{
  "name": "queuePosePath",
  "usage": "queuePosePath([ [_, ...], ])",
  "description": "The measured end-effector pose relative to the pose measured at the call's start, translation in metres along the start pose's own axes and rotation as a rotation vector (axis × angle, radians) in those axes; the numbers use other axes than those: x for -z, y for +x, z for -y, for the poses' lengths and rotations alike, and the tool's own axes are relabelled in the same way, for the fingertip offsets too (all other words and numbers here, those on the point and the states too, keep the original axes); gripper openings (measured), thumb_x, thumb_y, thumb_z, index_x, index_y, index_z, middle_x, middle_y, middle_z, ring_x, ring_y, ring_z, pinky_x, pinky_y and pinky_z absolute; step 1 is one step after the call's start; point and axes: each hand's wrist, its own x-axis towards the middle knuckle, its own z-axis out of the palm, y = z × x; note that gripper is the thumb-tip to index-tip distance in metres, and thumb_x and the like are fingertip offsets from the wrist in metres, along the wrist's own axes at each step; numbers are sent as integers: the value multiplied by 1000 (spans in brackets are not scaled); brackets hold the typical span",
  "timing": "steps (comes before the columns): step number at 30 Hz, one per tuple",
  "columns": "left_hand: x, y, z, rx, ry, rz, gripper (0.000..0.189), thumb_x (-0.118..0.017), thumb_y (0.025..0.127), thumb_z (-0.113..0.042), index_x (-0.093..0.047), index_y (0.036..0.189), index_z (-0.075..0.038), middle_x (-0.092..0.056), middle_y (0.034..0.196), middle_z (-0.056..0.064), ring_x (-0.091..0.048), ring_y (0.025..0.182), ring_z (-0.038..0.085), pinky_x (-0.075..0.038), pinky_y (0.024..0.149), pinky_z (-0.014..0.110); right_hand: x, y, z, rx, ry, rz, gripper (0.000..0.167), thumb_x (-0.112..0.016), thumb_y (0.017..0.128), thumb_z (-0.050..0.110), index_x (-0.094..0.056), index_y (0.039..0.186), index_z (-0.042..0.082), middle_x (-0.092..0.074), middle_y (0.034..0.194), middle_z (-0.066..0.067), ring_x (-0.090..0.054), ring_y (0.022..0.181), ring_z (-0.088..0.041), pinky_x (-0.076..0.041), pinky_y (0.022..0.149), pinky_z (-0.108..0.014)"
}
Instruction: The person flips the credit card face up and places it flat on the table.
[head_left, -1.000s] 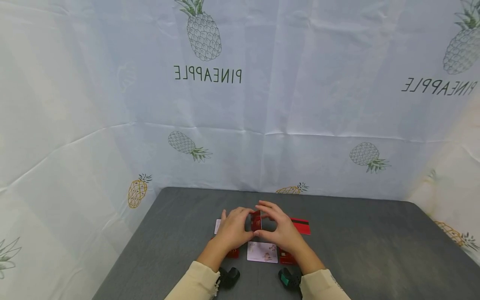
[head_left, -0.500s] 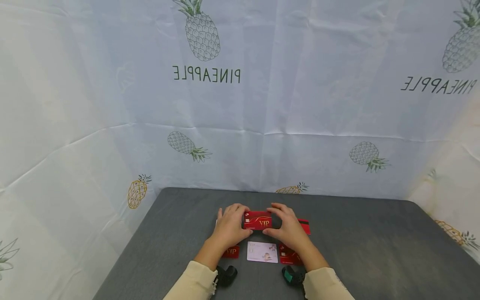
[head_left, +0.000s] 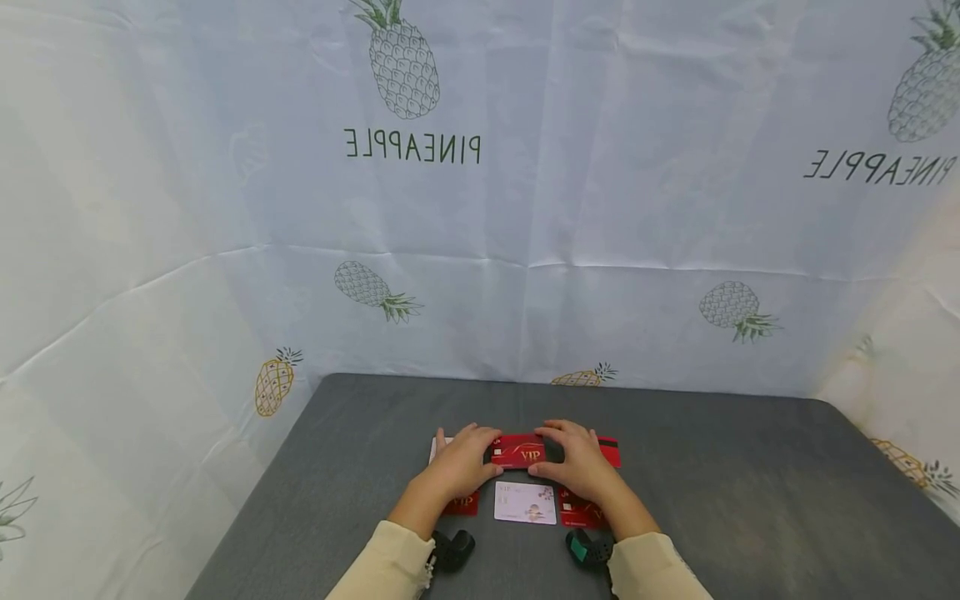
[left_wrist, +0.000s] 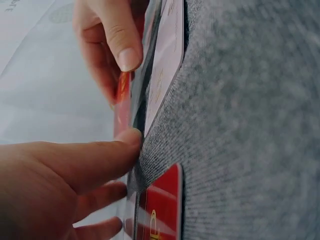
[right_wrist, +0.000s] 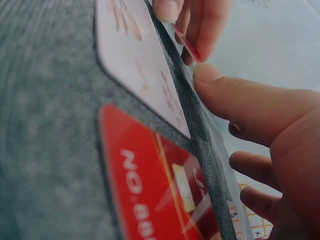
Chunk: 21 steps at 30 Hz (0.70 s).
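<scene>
A red VIP card (head_left: 517, 450) lies almost level at the middle of the back row, face up, low at the dark tabletop. My left hand (head_left: 461, 462) pinches its left end between thumb and fingers, and my right hand (head_left: 577, 458) does the same at the right end. In the left wrist view the red card (left_wrist: 121, 97) shows edge-on between both hands. Directly in front lies a white patterned card (head_left: 525, 503). Red cards flank that one, the left red card (head_left: 462, 503) and the right red card (head_left: 579, 510), each partly hidden by a forearm.
Past my right hand lies a red card with a black stripe (head_left: 611, 451). Behind my left hand a white card (head_left: 434, 447) is mostly covered. Black devices sit at both wrists. A white pineapple-print curtain (head_left: 525, 208) hangs behind the grey table (head_left: 735, 500).
The red VIP card has swung from edge-on to facing me, then been lowered and tipped back toward the table. Both hands have moved apart to its ends and come down with it.
</scene>
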Motion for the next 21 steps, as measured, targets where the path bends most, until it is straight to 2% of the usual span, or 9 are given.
queuePosePath([
  [10, 0, -1, -2, 11, 61, 40, 53, -70, 90, -36, -57, 137, -15, -50, 146, 6, -36, 142, 32, -16, 110, 73, 1, -2, 2, -38, -21, 42, 63, -81, 77, 42, -64, 131, 14, -48, 147, -15, -29, 143, -43, -10, 114, -69],
  [15, 0, -2, -1, 5, 64, 35, 51, -69, 90, -36, -58, 135, -16, -50, 145, 6, -37, 142, 32, -17, 109, 73, 2, -2, 2, -55, -20, 59, 64, -82, 75, 41, -64, 130, 14, -45, 149, -15, -25, 145, -45, -9, 115, -68],
  [21, -1, -2, -1, 5, 64, 29, 50, -70, 90, -36, -59, 134, -17, -50, 145, 5, -37, 142, 31, -17, 109, 73, 2, -2, 1, -52, -22, 60, 65, -83, 73, 40, -64, 130, 14, -46, 148, -16, -26, 144, -45, -10, 114, -69],
])
